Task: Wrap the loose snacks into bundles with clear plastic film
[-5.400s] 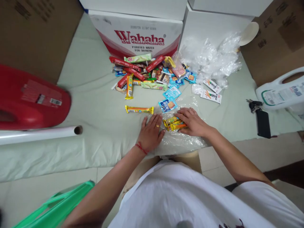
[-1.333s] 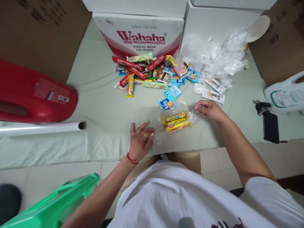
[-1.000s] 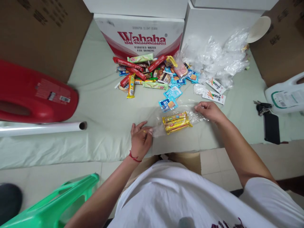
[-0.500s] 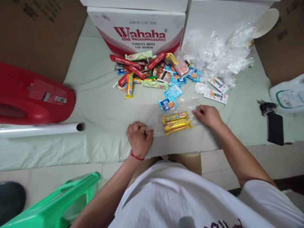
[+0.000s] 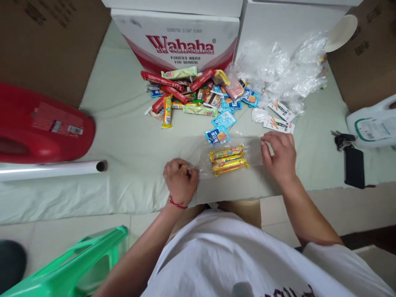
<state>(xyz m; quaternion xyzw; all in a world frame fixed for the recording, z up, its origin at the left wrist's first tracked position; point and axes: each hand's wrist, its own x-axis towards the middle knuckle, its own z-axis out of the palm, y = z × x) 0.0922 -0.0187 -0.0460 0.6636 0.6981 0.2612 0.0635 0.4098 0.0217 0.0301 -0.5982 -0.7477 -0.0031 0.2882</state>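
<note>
A clear plastic bag [image 5: 204, 159] lies stretched between my hands over the table's front part. Several yellow-wrapped snack bars [image 5: 229, 160] lie side by side in the middle of it. My left hand [image 5: 180, 181], with a red cord at the wrist, is closed on the bag's left end; the curled fingers hide its edge. At the other end, my right hand [image 5: 280, 159] pinches the bag's edge between thumb and fingertips. Just beyond the bag are two blue snack packets [image 5: 217, 135], one behind the other.
A heap of wrapped snacks [image 5: 188, 93] lies before a Wahaha carton [image 5: 176, 41]. Crumpled clear bags [image 5: 278, 70] and two white packets [image 5: 278, 123] are back right. A red jug [image 5: 46, 123] and white roll [image 5: 52, 170] sit left; keys [image 5: 344, 140] and a black case [image 5: 354, 167] right.
My right hand has shifted right and its fingers have straightened somewhat, with the bag's right side drawn out flatter. My left hand stays at the left end.
</note>
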